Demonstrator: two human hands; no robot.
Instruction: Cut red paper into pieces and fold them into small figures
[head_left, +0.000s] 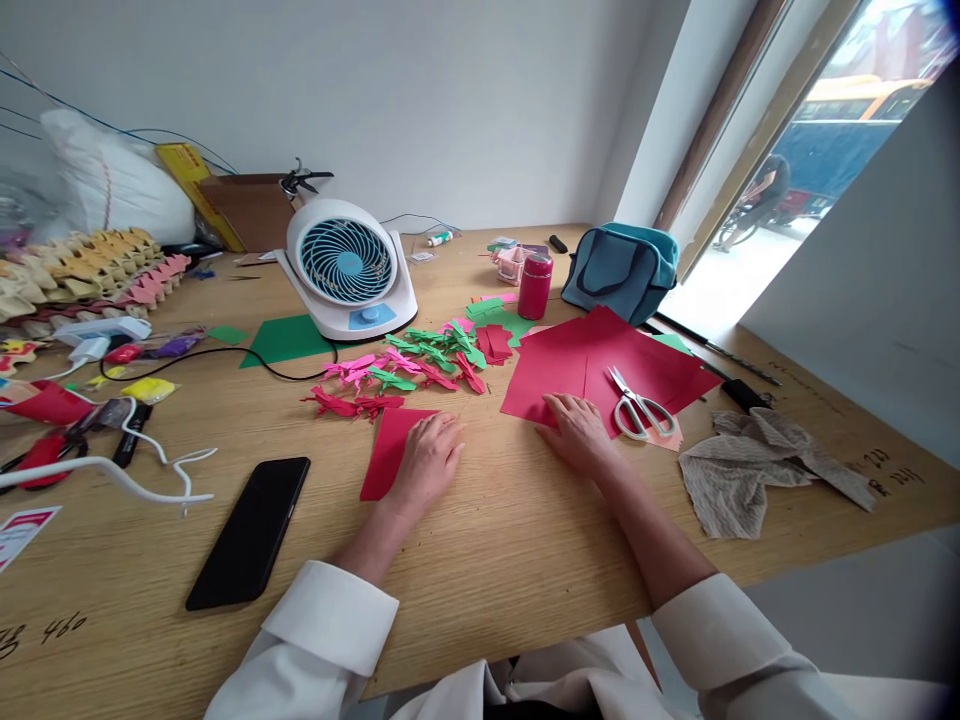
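Observation:
My left hand (pixel 433 452) rests on a small red sheet of paper (pixel 385 455), its fingers lying flat and close together, covering the sheet's right part. My right hand (pixel 577 428) lies flat with fingers loosely extended over the near left edge of large red sheets of paper (pixel 555 365). White-handled scissors (pixel 637 405) lie on those sheets, to the right of that hand, blades slightly apart. Beyond my hands is a pile of pink, red and green folded paper pieces (pixel 427 352). A small stack of red paper pieces (pixel 495 343) sits just right of the pile.
A white fan (pixel 349 265) stands behind the paper pile. A red bottle (pixel 535 287) and a blue bag (pixel 622 272) are at the back right. A black phone (pixel 251 530) lies at the left, a crumpled cloth (pixel 750 465) at the right. White cables (pixel 120 475) cross the left side.

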